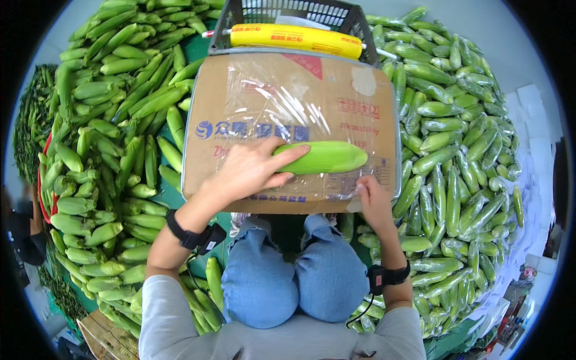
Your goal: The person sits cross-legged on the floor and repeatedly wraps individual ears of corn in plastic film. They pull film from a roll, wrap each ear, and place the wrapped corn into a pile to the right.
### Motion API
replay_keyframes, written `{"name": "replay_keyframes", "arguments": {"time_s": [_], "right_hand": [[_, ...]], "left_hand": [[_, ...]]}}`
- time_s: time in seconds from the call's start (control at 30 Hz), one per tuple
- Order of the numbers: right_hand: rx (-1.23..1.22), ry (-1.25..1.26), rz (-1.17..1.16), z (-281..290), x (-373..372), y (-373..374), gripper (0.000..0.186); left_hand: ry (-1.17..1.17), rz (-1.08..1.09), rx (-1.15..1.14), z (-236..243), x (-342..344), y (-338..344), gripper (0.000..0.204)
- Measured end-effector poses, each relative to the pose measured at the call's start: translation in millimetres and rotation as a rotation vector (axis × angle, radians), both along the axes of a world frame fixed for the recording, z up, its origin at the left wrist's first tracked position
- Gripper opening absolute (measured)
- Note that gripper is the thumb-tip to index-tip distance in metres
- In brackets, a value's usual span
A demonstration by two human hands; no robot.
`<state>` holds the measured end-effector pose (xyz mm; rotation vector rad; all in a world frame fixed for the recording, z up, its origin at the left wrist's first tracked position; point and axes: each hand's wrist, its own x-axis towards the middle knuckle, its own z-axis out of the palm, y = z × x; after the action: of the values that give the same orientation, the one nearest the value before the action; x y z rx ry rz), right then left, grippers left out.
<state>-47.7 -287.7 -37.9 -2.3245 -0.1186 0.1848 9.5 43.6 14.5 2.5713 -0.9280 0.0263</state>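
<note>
Left hand (251, 169): angled right, clasping one corn (333, 157)
Right hand (376, 203): curled, film (295, 111) pinch unclear
Box (207, 90): one
Roll (294, 39): one

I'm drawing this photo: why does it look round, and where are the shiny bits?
Head view: a fisheye lens bends things near the rim, leaving black corners; same head view: bright white streaks on the film over the box, smaller glints on the wrapped corn.

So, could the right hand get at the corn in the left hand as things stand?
Probably yes: the left hand covers only one end of the corn, and the end nearest the right hand looks free.
</note>
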Motion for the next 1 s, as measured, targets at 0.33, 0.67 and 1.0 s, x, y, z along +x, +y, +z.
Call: {"name": "replay_keyframes", "arguments": {"time_s": [0.33, 0.67, 1.0], "right_hand": [[-0.197, -0.589, 0.315, 10, 92, 62, 0.034], [-0.283, -0.728, 0.266, -3, 118, 84, 0.026], [-0.396, 0.053, 0.379, 29, 99, 81, 0.036]], "left_hand": [[-0.157, 0.176, -0.095, -44, 7, -10, 0.058], [-0.275, 0.274, -0.218, -20, 35, 43, 0.007], [-0.004, 0.126, 0.27, -14, -26, -32, 0.081]]}}
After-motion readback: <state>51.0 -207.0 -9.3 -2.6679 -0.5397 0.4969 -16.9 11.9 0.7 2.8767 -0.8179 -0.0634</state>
